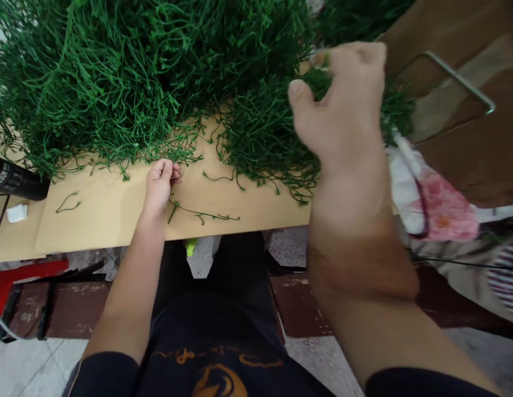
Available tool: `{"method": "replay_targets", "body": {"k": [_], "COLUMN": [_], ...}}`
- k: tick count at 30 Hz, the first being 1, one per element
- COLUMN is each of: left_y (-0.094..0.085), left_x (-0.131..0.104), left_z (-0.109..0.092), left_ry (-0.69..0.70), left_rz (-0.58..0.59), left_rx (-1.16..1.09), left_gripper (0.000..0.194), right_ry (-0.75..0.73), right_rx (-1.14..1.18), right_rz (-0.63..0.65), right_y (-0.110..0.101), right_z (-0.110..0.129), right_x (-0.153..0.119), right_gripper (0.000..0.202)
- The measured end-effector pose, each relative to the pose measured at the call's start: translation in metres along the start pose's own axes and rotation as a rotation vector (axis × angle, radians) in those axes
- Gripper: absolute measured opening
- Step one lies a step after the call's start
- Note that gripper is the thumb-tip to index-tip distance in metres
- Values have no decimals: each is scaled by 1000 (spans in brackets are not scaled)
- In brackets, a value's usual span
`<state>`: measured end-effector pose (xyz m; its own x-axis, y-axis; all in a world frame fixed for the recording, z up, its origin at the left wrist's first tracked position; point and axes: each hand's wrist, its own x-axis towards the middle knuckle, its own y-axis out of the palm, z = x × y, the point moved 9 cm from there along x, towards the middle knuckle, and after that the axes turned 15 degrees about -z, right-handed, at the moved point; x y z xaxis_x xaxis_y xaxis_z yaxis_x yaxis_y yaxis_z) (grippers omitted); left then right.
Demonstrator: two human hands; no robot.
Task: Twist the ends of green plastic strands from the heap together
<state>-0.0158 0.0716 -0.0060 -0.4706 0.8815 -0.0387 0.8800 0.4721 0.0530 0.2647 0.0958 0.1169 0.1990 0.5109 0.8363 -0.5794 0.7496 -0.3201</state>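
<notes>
Black bottle (19, 177), perhaps a flask, beside white scrap (17, 213).

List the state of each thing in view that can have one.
Left hand: fingers curled closed
Right hand: raised, thumb spread, fingertips unclear
Large green heap: tangled
Smaller green heap: tangled, lower
Long sprig: loose, branching
Black bottle: partly out of frame
</notes>
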Motion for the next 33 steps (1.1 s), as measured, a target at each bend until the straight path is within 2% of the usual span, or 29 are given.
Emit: {"method": "replay_targets", "body": {"k": [3, 5, 8, 11, 13, 15, 17, 19, 21, 25, 28, 30, 33], "left_y": [5, 6, 6, 8, 11, 13, 14, 13, 12, 11, 9, 8, 9], "left_x": [-3, -4, -5, -5, -7, -9, -11, -11, -10, -9, -8, -8, -10], "left_z": [-1, -1, -1, -3, -5, -7, -8, -9, -9, -8, -8, -8, -11], "left_ry": [22, 26, 41, 87, 133, 172, 188, 184, 171, 142, 122, 115, 124], "left_rz": [32, 51, 65, 105, 155, 198, 221, 215, 194, 172, 137, 121, 136], "left_rx": [37, 49, 62, 65, 56, 51, 57, 61, 45, -10, -36, -42, -19], "left_gripper": [25, 25, 26, 27, 28, 31, 35, 39, 43, 49, 53, 54, 54], "right_ry": [47, 37, -13, -49, -86, -140, -181, -186, -158, -6, 117, 160, 182], "right_rx": [-134, -132, -73, -66, -7, 105, 207, 256, 274, 365, 481, 525, 537], "right_rz": [-13, 12, 9, 36, 126, 246, 358, 461, 545, 627, 743, 738, 564], "right_y": [7, 14, 12, 10, 22, 43, 67, 87, 97, 93, 92, 91, 88], "right_z": [-41, -47, -23, 22, 56, 84, 101, 105, 103, 96, 96, 95, 88], "right_x": [8, 5, -1, -12, -26, -45, -65, -81, -91, -97, -104, -104, -94], "right_gripper": [56, 55, 46, 35, 30, 27, 24, 17, 12, 24, 31, 31, 21]}}
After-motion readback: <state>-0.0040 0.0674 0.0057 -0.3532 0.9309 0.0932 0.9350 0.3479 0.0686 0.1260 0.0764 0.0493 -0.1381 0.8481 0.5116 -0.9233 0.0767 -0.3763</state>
